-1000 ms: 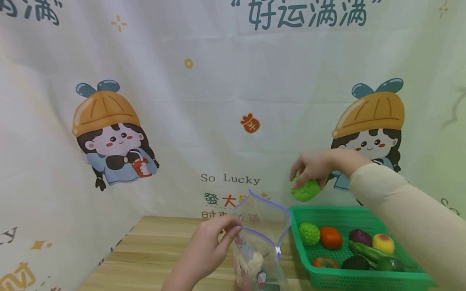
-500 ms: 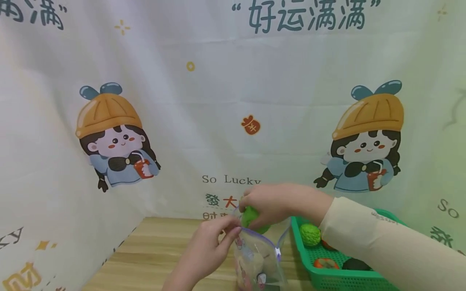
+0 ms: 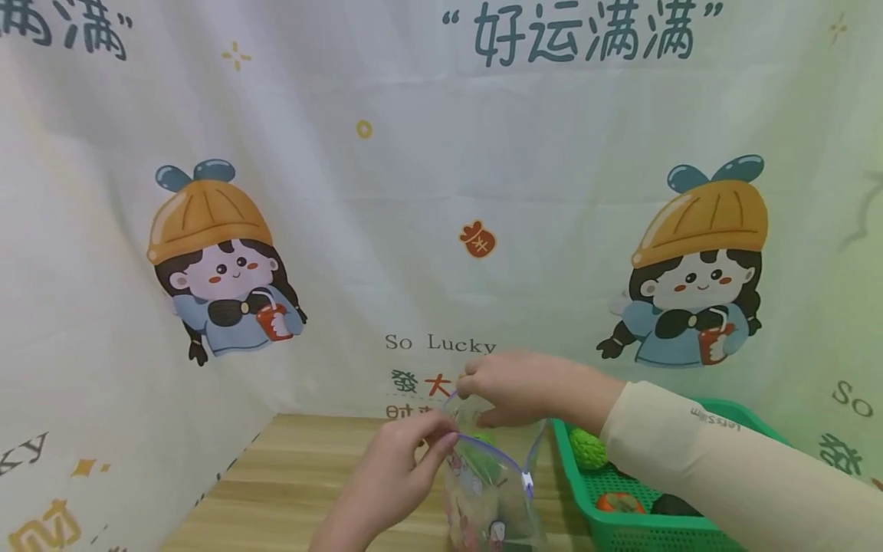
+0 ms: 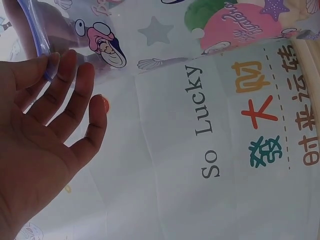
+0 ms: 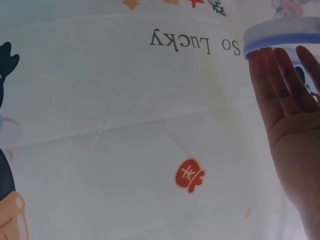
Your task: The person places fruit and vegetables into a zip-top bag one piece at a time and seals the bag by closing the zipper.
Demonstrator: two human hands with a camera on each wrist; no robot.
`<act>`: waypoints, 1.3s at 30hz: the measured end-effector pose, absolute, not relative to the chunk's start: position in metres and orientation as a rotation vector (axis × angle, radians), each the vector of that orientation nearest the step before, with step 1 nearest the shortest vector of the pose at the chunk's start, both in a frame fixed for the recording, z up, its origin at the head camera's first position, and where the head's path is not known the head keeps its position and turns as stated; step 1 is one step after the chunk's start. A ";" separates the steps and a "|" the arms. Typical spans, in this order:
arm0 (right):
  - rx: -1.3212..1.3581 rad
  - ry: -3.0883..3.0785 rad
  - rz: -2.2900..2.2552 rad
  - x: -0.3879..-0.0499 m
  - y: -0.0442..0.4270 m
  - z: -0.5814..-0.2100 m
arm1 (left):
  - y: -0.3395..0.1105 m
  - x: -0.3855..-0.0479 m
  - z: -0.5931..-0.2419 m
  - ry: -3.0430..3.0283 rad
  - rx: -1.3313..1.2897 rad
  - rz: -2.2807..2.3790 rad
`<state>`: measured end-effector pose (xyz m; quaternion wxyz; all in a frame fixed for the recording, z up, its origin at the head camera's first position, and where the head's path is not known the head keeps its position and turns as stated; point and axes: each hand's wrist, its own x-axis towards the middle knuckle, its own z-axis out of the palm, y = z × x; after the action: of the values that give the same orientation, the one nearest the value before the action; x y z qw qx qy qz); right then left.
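Green fruit [image 3: 486, 458] just released into the clear bag [image 3: 494, 491] at six o'clock, so that piece looks bagged; right hand [image 3: 516, 389] now straight-fingered, seemingly empty at the bag's twelve o'clock, left hand [image 3: 395, 469] pinching it at ten o'clock.

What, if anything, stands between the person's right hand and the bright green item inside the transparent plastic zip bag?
Nothing visible: the right hand is at the open mouth of the bag, with the green item just below. The left hand pinches the purple zip edge, to the left.
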<state>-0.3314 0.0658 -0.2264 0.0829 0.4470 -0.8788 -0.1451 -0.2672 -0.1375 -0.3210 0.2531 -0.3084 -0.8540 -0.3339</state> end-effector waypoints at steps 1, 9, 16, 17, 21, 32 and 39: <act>1.334 -2.619 -0.437 -0.332 0.067 -0.225 | -0.138 -0.267 -0.321 -2.324 -0.838 -0.913; 1.291 -2.564 -0.457 -0.338 0.081 -0.218 | -0.139 -0.266 -0.323 -2.348 -0.822 -0.912; 1.158 -2.631 -0.410 -0.357 0.103 -0.210 | -0.139 -0.266 -0.325 -2.334 -0.835 -0.920; 1.145 -2.649 -0.390 -0.361 0.107 -0.209 | -0.139 -0.266 -0.326 -2.330 -0.838 -0.920; 1.088 -2.727 -0.299 -0.376 0.127 -0.209 | -0.139 -0.266 -0.326 -2.318 -0.841 -0.907; 0.939 -3.074 -0.010 -0.413 0.193 -0.264 | -0.138 -0.265 -0.324 -2.348 -0.844 -0.912; 0.755 -3.266 0.053 -0.408 0.206 -0.313 | -0.137 -0.267 -0.322 -2.335 -0.867 -0.900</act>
<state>-0.4078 0.2057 -0.3125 -0.1053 0.2238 -0.9688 0.0156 -0.2673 -0.1369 -0.3219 0.2443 -0.3173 -0.8549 -0.3297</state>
